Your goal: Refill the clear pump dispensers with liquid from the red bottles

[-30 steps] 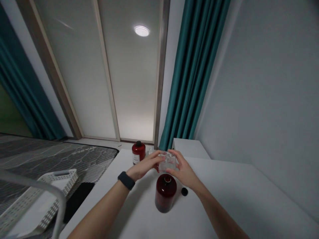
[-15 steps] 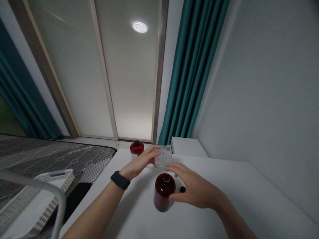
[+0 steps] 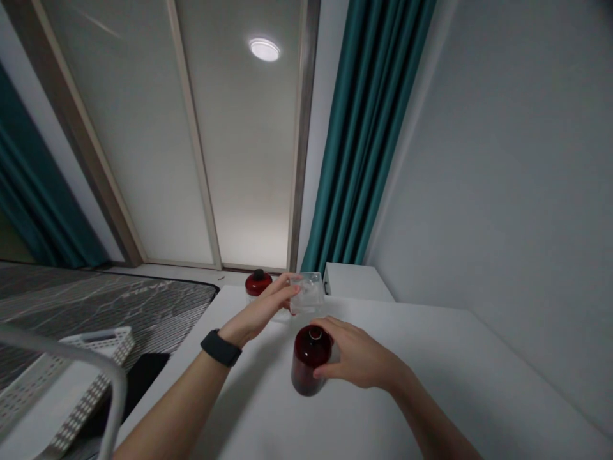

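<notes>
My left hand [image 3: 272,301], a black band on its wrist, holds a clear square container [image 3: 307,292] above the far part of the white table [image 3: 393,409]. A dark red bottle [image 3: 311,361] with an uncapped, open neck stands upright in front of me. My right hand [image 3: 357,354] is closed round its upper right side, thumb at the front and fingers behind. Past my left hand stands a second red bottle [image 3: 258,282] with a black cap, its lower part hidden by the hand and forearm.
A white perforated basket [image 3: 62,390] lies low at the left, behind a curved grey-white bar [image 3: 112,377]. A small white cabinet [image 3: 359,281] stands beyond the table's far edge. The wall [image 3: 517,191] runs along the right, and a teal curtain [image 3: 364,140] hangs at the back.
My right hand has moved left and closed on the uncapped bottle. The small black cap seen beside it before is now hidden. My left hand still holds the clear container, now tilted a little.
</notes>
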`<state>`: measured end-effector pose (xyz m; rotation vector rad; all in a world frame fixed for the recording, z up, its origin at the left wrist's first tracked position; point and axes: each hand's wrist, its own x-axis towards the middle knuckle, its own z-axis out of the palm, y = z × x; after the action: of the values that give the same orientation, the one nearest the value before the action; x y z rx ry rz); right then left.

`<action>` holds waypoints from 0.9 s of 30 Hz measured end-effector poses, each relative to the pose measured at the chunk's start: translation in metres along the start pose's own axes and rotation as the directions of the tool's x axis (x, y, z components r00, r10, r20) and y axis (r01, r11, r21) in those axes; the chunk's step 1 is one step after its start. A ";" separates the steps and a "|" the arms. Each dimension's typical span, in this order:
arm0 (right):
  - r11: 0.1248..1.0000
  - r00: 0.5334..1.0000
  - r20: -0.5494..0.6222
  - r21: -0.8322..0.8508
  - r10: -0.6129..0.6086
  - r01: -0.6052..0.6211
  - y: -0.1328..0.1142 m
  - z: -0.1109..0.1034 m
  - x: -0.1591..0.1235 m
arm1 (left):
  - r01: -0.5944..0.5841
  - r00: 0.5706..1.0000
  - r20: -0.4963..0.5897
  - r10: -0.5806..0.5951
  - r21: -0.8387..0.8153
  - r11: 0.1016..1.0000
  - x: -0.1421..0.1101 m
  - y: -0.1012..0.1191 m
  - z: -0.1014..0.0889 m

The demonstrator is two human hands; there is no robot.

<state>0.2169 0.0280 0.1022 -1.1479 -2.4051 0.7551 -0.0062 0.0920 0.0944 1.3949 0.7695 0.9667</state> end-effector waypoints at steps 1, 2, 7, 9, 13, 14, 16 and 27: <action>1.000 1.000 -0.007 0.005 0.003 -0.003 0.003 -0.002 -0.001 | -0.004 1.000 0.000 0.004 -0.003 1.000 0.000 -0.001 0.000; 1.000 1.000 -0.010 0.014 0.013 -0.012 0.007 -0.006 -0.003 | -0.008 1.000 0.000 0.008 -0.002 1.000 0.001 -0.002 0.001; 0.974 0.965 -0.192 0.175 0.178 -0.144 0.032 -0.024 -0.004 | -0.020 1.000 0.007 0.020 0.049 0.999 0.001 -0.002 0.005; 0.949 0.919 -0.336 0.297 0.206 -0.104 0.041 -0.021 0.003 | -0.029 0.999 0.015 0.028 0.072 0.997 0.001 -0.002 0.007; 0.856 0.916 -0.344 0.516 0.205 0.002 0.049 -0.001 0.019 | -0.025 0.999 0.032 0.020 0.165 0.986 0.001 -0.006 0.011; 0.827 0.924 -0.322 0.562 0.208 0.010 0.049 0.004 0.022 | -0.026 0.999 0.042 0.018 0.193 0.981 0.001 -0.007 0.012; 0.768 0.936 -0.281 0.640 0.210 0.019 0.046 0.010 0.025 | -0.034 0.998 0.066 0.019 0.240 0.970 0.000 -0.008 0.013; 0.700 0.932 -0.323 0.704 0.166 0.119 0.044 0.013 0.028 | -0.045 0.988 0.157 -0.008 0.332 0.942 -0.005 0.006 0.010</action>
<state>0.2192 0.0694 0.0682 -0.8709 -1.5328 1.2201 0.0003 0.0829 0.1007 1.7542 0.8298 0.7512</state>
